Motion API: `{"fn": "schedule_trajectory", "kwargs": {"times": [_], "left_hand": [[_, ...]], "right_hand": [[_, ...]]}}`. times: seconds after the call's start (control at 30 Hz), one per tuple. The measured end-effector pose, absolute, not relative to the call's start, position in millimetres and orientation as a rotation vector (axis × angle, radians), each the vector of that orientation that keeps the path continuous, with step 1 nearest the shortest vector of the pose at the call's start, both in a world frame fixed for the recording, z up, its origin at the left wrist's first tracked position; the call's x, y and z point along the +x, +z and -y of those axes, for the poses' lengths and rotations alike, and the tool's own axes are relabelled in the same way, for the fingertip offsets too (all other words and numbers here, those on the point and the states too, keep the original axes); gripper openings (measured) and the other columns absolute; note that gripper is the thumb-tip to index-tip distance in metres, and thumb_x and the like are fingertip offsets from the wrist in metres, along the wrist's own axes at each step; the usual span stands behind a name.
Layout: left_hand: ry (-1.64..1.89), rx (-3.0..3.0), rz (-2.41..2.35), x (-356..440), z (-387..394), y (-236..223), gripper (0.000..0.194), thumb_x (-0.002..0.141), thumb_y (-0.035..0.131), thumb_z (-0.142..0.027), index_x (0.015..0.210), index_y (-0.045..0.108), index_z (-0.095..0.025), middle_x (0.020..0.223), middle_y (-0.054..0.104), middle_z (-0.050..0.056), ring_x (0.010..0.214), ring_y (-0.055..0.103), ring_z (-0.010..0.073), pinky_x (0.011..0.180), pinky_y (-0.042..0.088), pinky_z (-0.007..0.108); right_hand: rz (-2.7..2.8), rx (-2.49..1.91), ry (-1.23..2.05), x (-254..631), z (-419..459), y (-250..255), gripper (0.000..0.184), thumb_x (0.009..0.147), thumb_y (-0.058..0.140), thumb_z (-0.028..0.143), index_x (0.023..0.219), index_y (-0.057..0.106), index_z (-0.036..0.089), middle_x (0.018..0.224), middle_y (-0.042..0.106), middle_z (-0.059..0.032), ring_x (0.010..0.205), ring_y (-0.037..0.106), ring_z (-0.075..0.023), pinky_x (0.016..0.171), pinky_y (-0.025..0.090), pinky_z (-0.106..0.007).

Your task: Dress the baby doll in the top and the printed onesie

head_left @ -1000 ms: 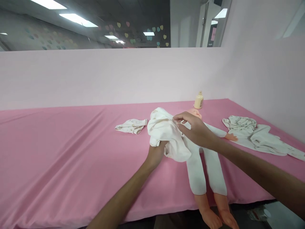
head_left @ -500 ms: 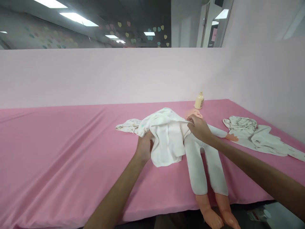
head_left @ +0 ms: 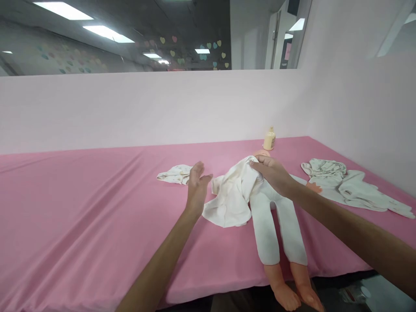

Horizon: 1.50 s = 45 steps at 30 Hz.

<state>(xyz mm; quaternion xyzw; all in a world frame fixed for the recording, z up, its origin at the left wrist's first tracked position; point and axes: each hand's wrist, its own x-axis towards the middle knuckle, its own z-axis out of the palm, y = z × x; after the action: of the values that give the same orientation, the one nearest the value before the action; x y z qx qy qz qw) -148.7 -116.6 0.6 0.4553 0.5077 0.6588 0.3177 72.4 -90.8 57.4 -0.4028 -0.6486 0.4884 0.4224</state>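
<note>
A baby doll (head_left: 276,225) in white leggings lies on its back on the pink table (head_left: 81,208), its feet hanging over the front edge. A white garment (head_left: 232,199) is bunched over the doll's chest and spills to its left. My right hand (head_left: 273,173) pinches the top of that garment near the doll's neck. My left hand (head_left: 196,188) hovers just left of the garment, fingers stretched out and holding nothing.
A small patterned cloth (head_left: 173,173) lies left of my left hand. A cream bottle (head_left: 269,138) stands at the back by the pale wall. A rumpled white garment (head_left: 351,188) lies at the right end of the table.
My left hand has let go of the white garment and opened beside it. The garment has dropped and settled flatter over the doll's chest. My right hand keeps its pinch near the neck.
</note>
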Motion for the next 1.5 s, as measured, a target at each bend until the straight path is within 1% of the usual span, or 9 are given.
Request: {"fn": "schedule_trajectory", "kwargs": {"times": [0.1, 0.2, 0.33, 0.4, 0.63, 0.83, 1.13, 1.37, 1.5], "left_hand": [[1.524, 1.605, -1.235, -137.6, 129.4, 5.1, 0.068, 0.081, 0.064, -0.035, 0.142, 0.033, -0.034, 0.150, 0.035, 0.005, 0.137, 0.034, 0.0225, 0.109, 0.033, 0.038], [1.315, 1.756, -1.188, -130.9, 139.8, 7.8, 0.069, 0.081, 0.065, -0.035, 0.143, 0.034, -0.033, 0.143, 0.044, 0.006, 0.130, 0.043, 0.0246, 0.100, 0.041, 0.036], [1.154, 1.812, -1.066, -130.4, 144.8, 9.3, 0.027, 0.083, 0.061, -0.032, 0.108, 0.065, -0.022, 0.104, 0.065, 0.004, 0.096, 0.058, 0.0190, 0.082, 0.047, 0.028], [1.115, 1.810, -1.016, -131.0, 145.8, 11.3, 0.015, 0.084, 0.059, -0.031, 0.086, 0.066, -0.018, 0.086, 0.062, 0.002, 0.081, 0.056, 0.0151, 0.072, 0.045, 0.024], [1.164, 1.652, -1.029, -142.6, 149.1, 24.9, 0.021, 0.081, 0.061, -0.037, 0.075, 0.058, -0.017, 0.080, 0.056, 0.000, 0.068, 0.051, 0.0115, 0.063, 0.041, 0.023], [1.596, 1.567, -1.373, -154.3, 150.6, 34.3, 0.017, 0.072, 0.063, -0.026, 0.060, 0.053, -0.019, 0.057, 0.047, -0.003, 0.055, 0.042, 0.0108, 0.055, 0.035, 0.022], [1.891, 1.999, -1.671, -159.9, 147.9, 32.2, 0.013, 0.077, 0.050, -0.019, 0.074, 0.063, -0.021, 0.070, 0.063, -0.001, 0.062, 0.052, 0.0139, 0.063, 0.041, 0.025], [2.114, 2.018, -1.856, -178.4, 155.7, 24.7, 0.025, 0.079, 0.051, -0.017, 0.099, 0.065, -0.021, 0.093, 0.068, 0.003, 0.082, 0.062, 0.0177, 0.075, 0.046, 0.028], [1.968, 1.913, -1.912, -197.3, 182.0, 25.7, 0.013, 0.077, 0.054, -0.020, 0.082, 0.066, -0.023, 0.088, 0.067, 0.001, 0.082, 0.061, 0.0188, 0.069, 0.047, 0.027]], "right_hand": [[1.851, -0.908, 1.192, 66.4, 110.0, 66.3, 0.029, 0.084, 0.055, 0.044, 0.070, 0.050, 0.019, 0.064, 0.046, 0.0043, 0.057, 0.041, -0.0091, 0.053, 0.034, -0.023], [2.181, -0.790, 1.024, 60.5, 128.4, 72.5, 0.030, 0.086, 0.052, 0.040, 0.067, 0.045, 0.019, 0.062, 0.040, 0.0053, 0.055, 0.035, -0.0083, 0.052, 0.029, -0.023], [2.383, -0.763, 0.820, 53.4, 143.0, 70.5, 0.032, 0.090, 0.045, 0.034, 0.063, 0.034, 0.020, 0.056, 0.031, 0.0049, 0.053, 0.030, -0.0097, 0.050, 0.024, -0.027], [2.370, -0.801, 0.724, 51.0, 144.2, 66.2, 0.034, 0.089, 0.045, 0.034, 0.062, 0.031, 0.020, 0.055, 0.032, 0.0037, 0.053, 0.031, -0.0110, 0.051, 0.023, -0.029], [2.221, -1.025, 0.658, 59.9, 135.8, 60.6, 0.038, 0.088, 0.049, 0.042, 0.060, 0.036, 0.021, 0.057, 0.041, 0.0024, 0.055, 0.036, -0.0116, 0.051, 0.027, -0.029], [2.187, -1.142, 0.636, 85.1, 131.6, 65.2, 0.029, 0.086, 0.052, 0.042, 0.067, 0.054, 0.020, 0.065, 0.053, 0.0020, 0.060, 0.044, -0.0116, 0.053, 0.032, -0.026], [2.288, -1.190, 0.374, 115.1, 143.6, 72.5, 0.017, 0.090, 0.045, 0.028, 0.093, 0.060, 0.022, 0.088, 0.066, -0.0014, 0.076, 0.056, -0.0157, 0.064, 0.039, -0.028], [2.248, -1.252, 0.142, 152.7, 167.6, 71.6, 0.023, 0.093, 0.044, 0.038, 0.082, 0.057, 0.022, 0.077, 0.065, -0.0031, 0.068, 0.056, -0.0170, 0.060, 0.038, -0.029], [2.203, -1.315, 0.095, 186.5, 181.2, 66.4, 0.026, 0.094, 0.041, 0.041, 0.086, 0.059, 0.023, 0.073, 0.064, -0.0032, 0.064, 0.055, -0.0176, 0.056, 0.036, -0.030]]}}
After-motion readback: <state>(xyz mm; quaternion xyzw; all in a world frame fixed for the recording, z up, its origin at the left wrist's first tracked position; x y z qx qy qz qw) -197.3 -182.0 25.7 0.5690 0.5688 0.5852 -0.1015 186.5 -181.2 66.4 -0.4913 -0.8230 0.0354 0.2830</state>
